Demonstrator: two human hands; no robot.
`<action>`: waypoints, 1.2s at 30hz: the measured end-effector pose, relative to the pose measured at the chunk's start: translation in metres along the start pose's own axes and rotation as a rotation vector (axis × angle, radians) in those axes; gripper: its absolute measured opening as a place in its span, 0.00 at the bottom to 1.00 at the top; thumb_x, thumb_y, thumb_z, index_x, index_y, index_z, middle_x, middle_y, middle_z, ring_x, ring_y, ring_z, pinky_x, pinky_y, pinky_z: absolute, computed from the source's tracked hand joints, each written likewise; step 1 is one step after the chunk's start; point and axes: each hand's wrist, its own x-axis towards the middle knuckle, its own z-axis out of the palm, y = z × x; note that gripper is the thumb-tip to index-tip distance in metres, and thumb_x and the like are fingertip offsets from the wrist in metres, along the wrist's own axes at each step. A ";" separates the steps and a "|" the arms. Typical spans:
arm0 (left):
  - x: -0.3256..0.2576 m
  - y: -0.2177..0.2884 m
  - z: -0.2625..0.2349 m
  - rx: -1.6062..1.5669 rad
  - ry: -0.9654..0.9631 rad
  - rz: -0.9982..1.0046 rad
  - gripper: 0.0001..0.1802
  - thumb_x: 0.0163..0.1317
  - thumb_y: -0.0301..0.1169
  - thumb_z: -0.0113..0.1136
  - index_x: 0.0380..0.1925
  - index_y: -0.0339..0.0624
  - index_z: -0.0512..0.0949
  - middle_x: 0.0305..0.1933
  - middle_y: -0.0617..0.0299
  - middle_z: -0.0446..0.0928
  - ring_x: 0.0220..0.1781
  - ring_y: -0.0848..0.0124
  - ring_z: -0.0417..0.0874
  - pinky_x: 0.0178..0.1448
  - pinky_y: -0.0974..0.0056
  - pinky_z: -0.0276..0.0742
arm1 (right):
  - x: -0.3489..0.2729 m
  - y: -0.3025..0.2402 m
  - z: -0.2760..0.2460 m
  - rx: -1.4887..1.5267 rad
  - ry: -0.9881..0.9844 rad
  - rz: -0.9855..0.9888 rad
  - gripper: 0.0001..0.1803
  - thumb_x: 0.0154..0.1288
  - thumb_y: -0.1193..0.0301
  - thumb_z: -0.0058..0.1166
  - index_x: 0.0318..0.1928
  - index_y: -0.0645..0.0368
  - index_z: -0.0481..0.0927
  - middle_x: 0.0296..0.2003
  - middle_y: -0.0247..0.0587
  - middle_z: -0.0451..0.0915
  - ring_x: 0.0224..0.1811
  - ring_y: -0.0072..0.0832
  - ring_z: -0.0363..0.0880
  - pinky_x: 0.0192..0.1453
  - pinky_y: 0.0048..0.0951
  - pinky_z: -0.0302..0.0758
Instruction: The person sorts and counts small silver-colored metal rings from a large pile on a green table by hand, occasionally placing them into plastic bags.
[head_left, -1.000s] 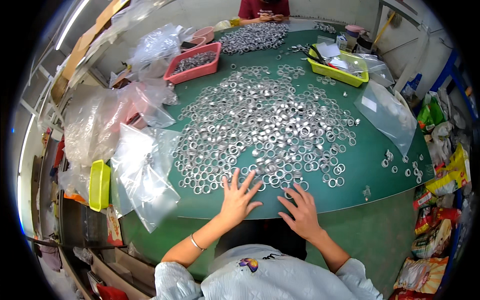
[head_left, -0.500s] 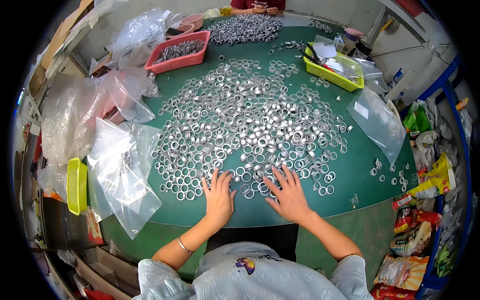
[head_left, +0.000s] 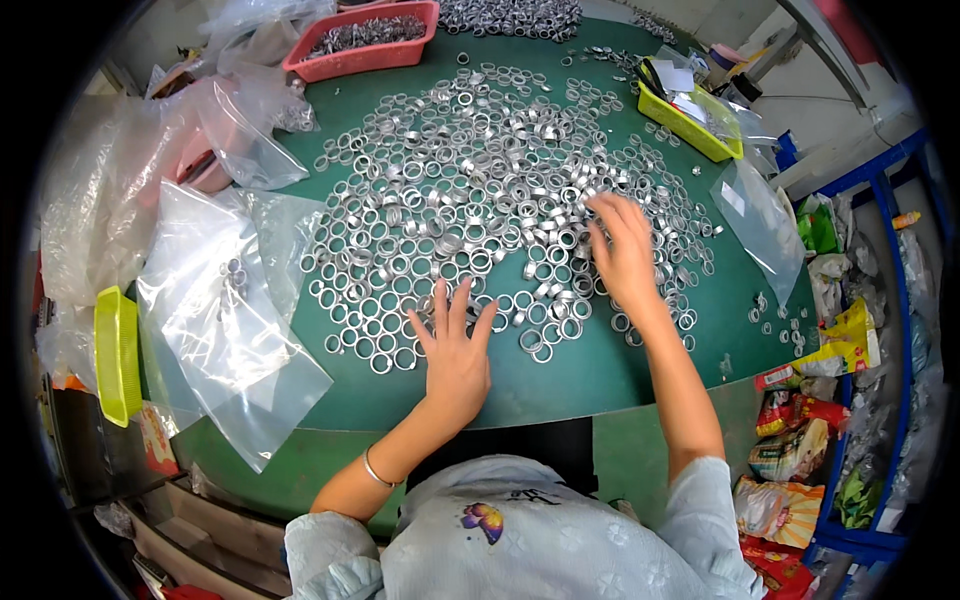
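A wide spread of silver metal rings [head_left: 545, 193] covers the middle of the green table [head_left: 380, 405], some lying flat and some overlapping. My left hand [head_left: 456, 355] rests at the near edge of the spread, fingers spread, their tips among the rings. Farther out and to the right, my right hand [head_left: 626, 262] reaches over the rings with fingers stretched and slightly bent. Its fingertips touch or hover just over the denser rings; I cannot tell which. Nothing shows held in either hand.
Clear plastic bags [head_left: 225, 310] and a yellow-green basket [head_left: 118, 355] lie at the left. A pink basket [head_left: 360, 58] of small metal parts stands far left, a yellow-green tray [head_left: 690, 128] far right. Another plastic bag [head_left: 765, 235] and a few loose rings lie rightward. Packaged goods [head_left: 790, 450] fill a blue rack.
My right hand has moved forward and right, deeper over the rings. The left hand stays near the front edge, fingers spread wider. The view has shifted, and the person at the far side is out of sight.
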 end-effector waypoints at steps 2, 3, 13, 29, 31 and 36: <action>-0.004 0.010 -0.008 -0.087 0.016 -0.034 0.29 0.46 0.14 0.48 0.52 0.43 0.70 0.65 0.47 0.55 0.70 0.40 0.47 0.66 0.31 0.42 | 0.031 0.004 0.029 -0.029 0.007 -0.080 0.13 0.52 0.78 0.56 0.41 0.61 0.79 0.44 0.42 0.75 0.50 0.41 0.70 0.54 0.38 0.65; -0.006 0.013 -0.011 -0.168 0.043 -0.047 0.28 0.47 0.14 0.48 0.52 0.42 0.70 0.66 0.47 0.54 0.70 0.40 0.47 0.67 0.34 0.43 | 0.040 0.009 0.042 -0.099 -0.012 -0.092 0.11 0.51 0.77 0.57 0.39 0.61 0.79 0.43 0.42 0.76 0.49 0.41 0.70 0.53 0.38 0.65; -0.046 0.030 -0.017 -1.122 0.144 -0.205 0.32 0.52 0.12 0.52 0.59 0.37 0.61 0.56 0.49 0.68 0.55 0.60 0.74 0.57 0.61 0.69 | -0.042 -0.058 -0.010 1.585 -0.256 0.804 0.08 0.65 0.71 0.52 0.39 0.63 0.76 0.38 0.40 0.79 0.37 0.24 0.76 0.42 0.25 0.71; -0.042 0.050 -0.012 -1.756 -0.191 -0.473 0.19 0.61 0.28 0.57 0.51 0.31 0.71 0.40 0.61 0.76 0.37 0.77 0.74 0.42 0.72 0.71 | -0.128 -0.114 -0.034 1.405 -0.181 0.543 0.06 0.65 0.75 0.52 0.40 0.66 0.76 0.36 0.36 0.76 0.38 0.21 0.73 0.43 0.22 0.70; -0.045 0.046 -0.008 -1.787 -0.197 -0.461 0.17 0.61 0.27 0.57 0.50 0.33 0.72 0.41 0.62 0.77 0.39 0.78 0.75 0.42 0.73 0.71 | -0.129 -0.115 -0.034 1.423 -0.193 0.539 0.06 0.63 0.79 0.52 0.40 0.67 0.76 0.36 0.36 0.76 0.38 0.21 0.74 0.43 0.23 0.70; -0.046 0.047 -0.006 -1.860 -0.184 -0.539 0.17 0.62 0.27 0.57 0.50 0.36 0.69 0.41 0.62 0.75 0.40 0.77 0.75 0.43 0.73 0.70 | -0.136 -0.112 -0.028 1.289 -0.206 0.508 0.07 0.61 0.80 0.53 0.41 0.67 0.76 0.35 0.37 0.77 0.36 0.21 0.74 0.42 0.21 0.70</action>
